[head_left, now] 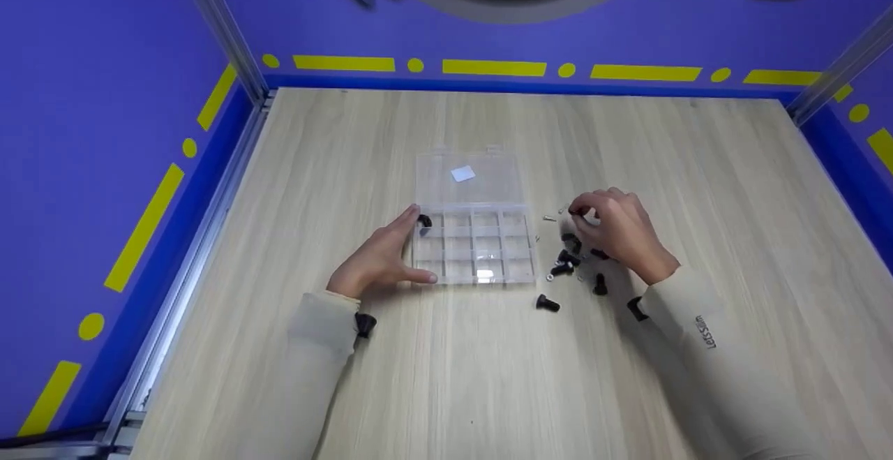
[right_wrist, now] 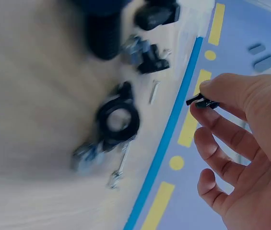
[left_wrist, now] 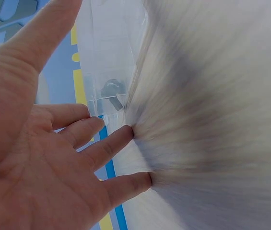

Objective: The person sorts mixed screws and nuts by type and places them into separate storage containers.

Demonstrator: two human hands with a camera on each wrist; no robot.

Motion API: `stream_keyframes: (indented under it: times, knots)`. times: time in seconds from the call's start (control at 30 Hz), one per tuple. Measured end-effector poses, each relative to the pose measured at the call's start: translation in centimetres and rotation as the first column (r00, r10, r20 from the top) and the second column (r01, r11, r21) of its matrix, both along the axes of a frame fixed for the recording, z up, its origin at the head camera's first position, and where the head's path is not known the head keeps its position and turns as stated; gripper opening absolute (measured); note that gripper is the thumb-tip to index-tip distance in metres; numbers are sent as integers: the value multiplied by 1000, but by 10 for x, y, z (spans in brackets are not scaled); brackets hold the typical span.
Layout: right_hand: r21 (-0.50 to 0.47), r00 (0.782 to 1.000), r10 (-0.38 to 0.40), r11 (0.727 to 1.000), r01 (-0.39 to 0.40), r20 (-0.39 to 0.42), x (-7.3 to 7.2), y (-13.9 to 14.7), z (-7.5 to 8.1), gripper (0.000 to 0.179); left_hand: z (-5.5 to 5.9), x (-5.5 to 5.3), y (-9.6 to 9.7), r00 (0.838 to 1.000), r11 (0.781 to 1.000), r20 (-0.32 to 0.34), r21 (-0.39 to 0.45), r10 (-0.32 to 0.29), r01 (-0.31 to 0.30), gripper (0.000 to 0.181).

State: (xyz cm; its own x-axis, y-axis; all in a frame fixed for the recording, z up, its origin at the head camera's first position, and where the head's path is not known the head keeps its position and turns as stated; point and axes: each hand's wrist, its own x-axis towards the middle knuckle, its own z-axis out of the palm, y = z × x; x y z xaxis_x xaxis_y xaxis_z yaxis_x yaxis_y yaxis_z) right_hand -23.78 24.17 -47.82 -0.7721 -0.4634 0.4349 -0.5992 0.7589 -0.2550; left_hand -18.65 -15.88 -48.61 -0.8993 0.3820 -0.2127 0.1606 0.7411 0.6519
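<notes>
A clear plastic compartment box lies on the table, its lid folded back. In its far-left compartment sits a black piece, which also shows through the wall in the left wrist view. My left hand is spread along the box's left side, thumb by the front corner and fingers reaching to the far corner. To the right of the box, my right hand pinches a small black part between thumb and index finger, above the scattered hardware. The remaining fingers of that hand are loosely bent.
Below my right hand lie black bolts, a black ring-shaped part and small metal screws. One black bolt lies nearer the front. A white label is on the lid. Blue walls enclose the table's back and sides.
</notes>
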Motion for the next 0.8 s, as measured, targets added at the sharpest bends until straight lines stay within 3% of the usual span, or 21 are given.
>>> stream_keyframes:
  times: [0.17,0.47,0.8]
  knots:
    - [-13,999,45,999,-45,-8,-1,-16,6,6,1,1,0,1000,1000,5,0,3,-3,127]
    - [-23,993,87,996,-85,77,-3,-50,23,5,0,0,-1,1000,1000,-6,1,0,0,126]
    - [-76,967,191,981,-181,169,-3,-95,34,9,0,1,-1,1000,1000,-7,-1,-2,2,125]
